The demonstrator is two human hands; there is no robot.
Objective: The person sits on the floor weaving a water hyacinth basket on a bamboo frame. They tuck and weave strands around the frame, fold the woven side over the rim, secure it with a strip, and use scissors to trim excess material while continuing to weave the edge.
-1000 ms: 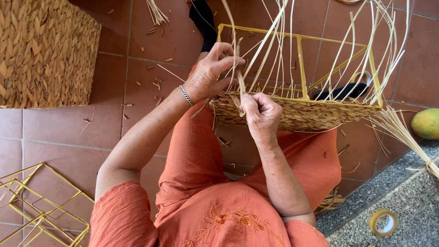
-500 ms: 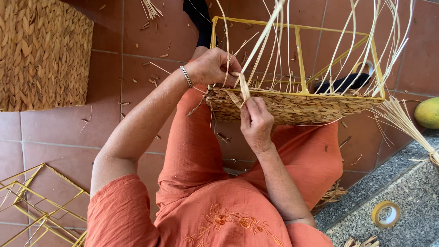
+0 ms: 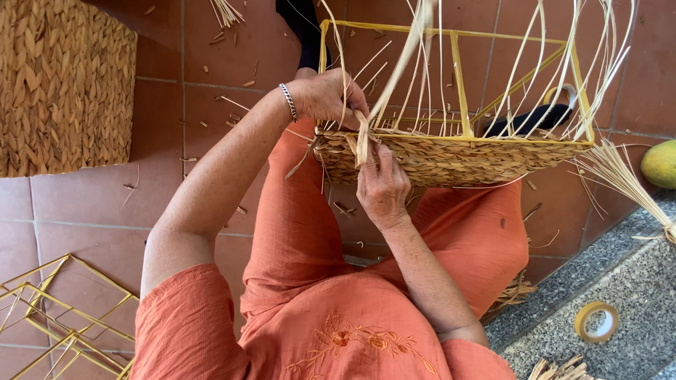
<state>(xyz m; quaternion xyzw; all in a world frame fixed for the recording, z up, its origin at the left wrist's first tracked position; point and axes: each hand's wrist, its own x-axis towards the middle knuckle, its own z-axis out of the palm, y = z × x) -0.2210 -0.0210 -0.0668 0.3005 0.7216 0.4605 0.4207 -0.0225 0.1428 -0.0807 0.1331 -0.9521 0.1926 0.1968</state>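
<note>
Both hands pinching a flat straw strand point(image 3: 363, 141) at half-woven basket point(image 3: 451, 158) corner: left hand point(image 3: 325, 98), right hand point(image 3: 382, 184) | tape roll point(image 3: 596, 321), finished basket point(image 3: 63, 84) lying apart | fingertips hiding behind strands

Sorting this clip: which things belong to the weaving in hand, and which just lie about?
In use:
left hand
right hand
half-woven basket on yellow wire frame
straw strand both hands pinch

Lying about:
finished woven basket
spare wire frames
tape roll
green fruit
</note>
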